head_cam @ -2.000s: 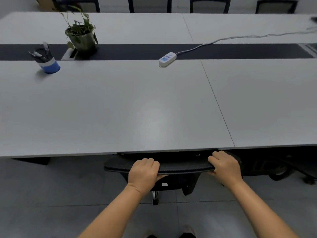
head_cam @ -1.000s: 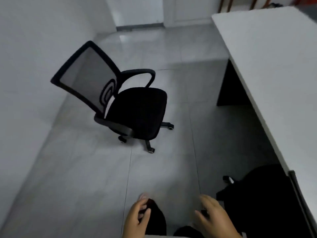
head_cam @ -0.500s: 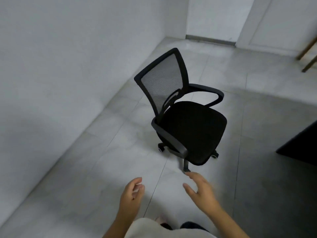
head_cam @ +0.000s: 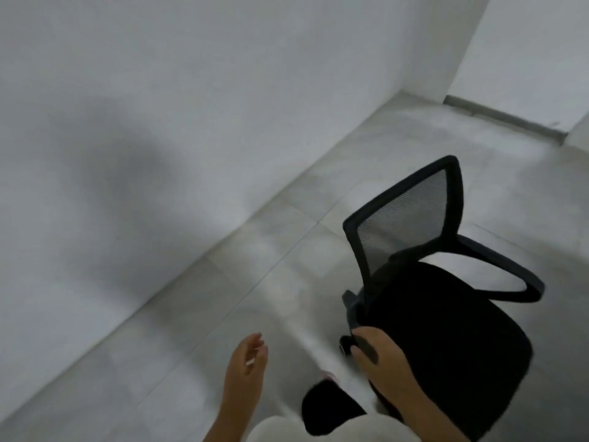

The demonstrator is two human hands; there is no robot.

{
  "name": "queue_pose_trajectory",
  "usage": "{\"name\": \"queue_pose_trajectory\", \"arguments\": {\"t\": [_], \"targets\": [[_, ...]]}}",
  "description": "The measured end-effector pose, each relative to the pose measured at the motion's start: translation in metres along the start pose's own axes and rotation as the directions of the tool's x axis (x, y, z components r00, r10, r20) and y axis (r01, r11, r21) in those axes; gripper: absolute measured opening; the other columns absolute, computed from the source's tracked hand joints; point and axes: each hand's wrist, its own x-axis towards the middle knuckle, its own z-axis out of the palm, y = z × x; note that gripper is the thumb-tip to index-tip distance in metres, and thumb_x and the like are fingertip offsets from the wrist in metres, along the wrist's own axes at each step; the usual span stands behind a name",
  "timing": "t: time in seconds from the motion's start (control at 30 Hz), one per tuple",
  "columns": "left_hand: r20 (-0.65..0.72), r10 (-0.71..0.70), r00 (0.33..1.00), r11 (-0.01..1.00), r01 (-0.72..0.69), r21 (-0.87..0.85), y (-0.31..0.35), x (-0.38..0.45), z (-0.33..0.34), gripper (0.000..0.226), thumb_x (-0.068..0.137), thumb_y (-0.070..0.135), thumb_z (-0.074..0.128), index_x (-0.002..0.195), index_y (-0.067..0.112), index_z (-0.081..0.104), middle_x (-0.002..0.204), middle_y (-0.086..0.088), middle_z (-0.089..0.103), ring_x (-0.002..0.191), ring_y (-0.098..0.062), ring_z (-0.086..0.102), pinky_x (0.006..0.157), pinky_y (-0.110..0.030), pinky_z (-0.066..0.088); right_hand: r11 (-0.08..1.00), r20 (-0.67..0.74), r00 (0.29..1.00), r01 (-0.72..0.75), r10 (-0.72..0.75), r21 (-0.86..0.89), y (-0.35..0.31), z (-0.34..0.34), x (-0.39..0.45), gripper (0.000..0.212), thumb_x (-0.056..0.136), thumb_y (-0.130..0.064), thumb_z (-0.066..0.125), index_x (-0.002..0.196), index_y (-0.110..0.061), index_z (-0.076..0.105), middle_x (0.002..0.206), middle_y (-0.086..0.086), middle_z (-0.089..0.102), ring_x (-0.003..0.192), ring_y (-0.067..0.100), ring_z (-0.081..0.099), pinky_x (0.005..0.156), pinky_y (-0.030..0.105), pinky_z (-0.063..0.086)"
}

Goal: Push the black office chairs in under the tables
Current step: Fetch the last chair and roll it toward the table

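A black office chair (head_cam: 446, 320) with a mesh back and curved armrests stands on the grey tiled floor at the lower right, away from any table. My right hand (head_cam: 381, 355) is closed over the chair's near armrest, whose end shows under my fingers. My left hand (head_cam: 247, 362) hangs free to the left of the chair, fingers loosely curled and holding nothing. No table is in view.
A white wall (head_cam: 159, 138) runs along the left and meets the floor in a diagonal line. A doorway or recess with a dark threshold (head_cam: 503, 114) is at the upper right. My leg and shoe (head_cam: 328, 406) are at the bottom.
I have turned from the table and a pushed-in chair toward this loose chair and come close. My right hand, free and open half a second ago, now grips its near armrest.
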Motion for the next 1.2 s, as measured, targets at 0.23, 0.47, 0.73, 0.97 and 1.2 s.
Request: {"name": "queue_pose_trajectory", "arguments": {"t": [0.23, 0.47, 0.73, 0.97, 1.2], "targets": [[-0.087, 0.019, 0.996, 1.000, -0.019, 0.004, 0.046, 0.115, -0.011, 0.023, 0.085, -0.006, 0.056, 0.102, 0.009, 0.057, 0.092, -0.004, 0.061, 0.073, 0.002, 0.059, 0.058, 0.004, 0.041, 0.983, 0.064, 0.982, 0.174, -0.178, 0.058, -0.077, -0.006, 0.153, 0.027, 0.090, -0.013, 0.056, 0.117, -0.009, 0.056, 0.105, -0.005, 0.050, 0.103, 0.007, 0.046, 0.086, 0.006, 0.027], [-0.011, -0.025, 1.000, 0.997, 0.025, 0.079, 0.057, 0.269, -0.041, 0.017, 0.086, -0.002, 0.057, 0.099, 0.008, 0.060, 0.094, -0.008, 0.062, 0.080, -0.015, 0.055, 0.059, 0.001, 0.042, 0.995, 0.027, 0.996, 0.084, -0.085, 0.050, -0.111, 0.024, 0.273, 0.028, 0.088, -0.015, 0.059, 0.115, -0.010, 0.058, 0.105, -0.005, 0.051, 0.106, 0.009, 0.050, 0.085, 0.008, 0.029], [0.319, 0.107, 0.942, 0.968, -0.172, 0.183, 0.142, 0.438, -0.036, 0.019, 0.086, -0.005, 0.056, 0.104, 0.002, 0.060, 0.088, -0.005, 0.059, 0.067, 0.006, 0.058, 0.058, 0.004, 0.041, 0.984, -0.179, 0.982, -0.030, 0.062, 0.175, -0.175, 0.016, 0.380, 0.030, 0.091, -0.018, 0.055, 0.120, -0.013, 0.056, 0.123, -0.002, 0.053, 0.116, 0.009, 0.046, 0.092, 0.010, 0.027], [0.589, 0.091, 0.803, 0.934, -0.275, 0.230, 0.189, 0.517, 0.072, 0.023, 0.089, 0.000, 0.053, 0.111, -0.003, 0.059, 0.103, -0.015, 0.063, 0.092, -0.019, 0.057, 0.071, -0.003, 0.041, 0.850, -0.300, 0.826, -0.346, 0.477, 0.398, -0.123, -0.020, 0.415, 0.028, 0.087, -0.008, 0.060, 0.114, -0.002, 0.059, 0.106, 0.009, 0.059, 0.108, 0.023, 0.054, 0.085, 0.017, 0.033], [0.787, 0.085, 0.611, 0.914, -0.363, 0.183, 0.275, 0.555, 0.212, 0.020, 0.087, -0.004, 0.055, 0.098, 0.012, 0.059, 0.104, -0.015, 0.063, 0.075, 0.012, 0.060, 0.067, 0.004, 0.041, 0.786, -0.456, 0.665, -0.346, 0.591, 0.513, -0.076, -0.120, 0.465, 0.032, 0.084, -0.005, 0.062, 0.115, -0.002, 0.058, 0.105, 0.006, 0.056, 0.106, 0.020, 0.053, 0.088, 0.023, 0.036]]}}
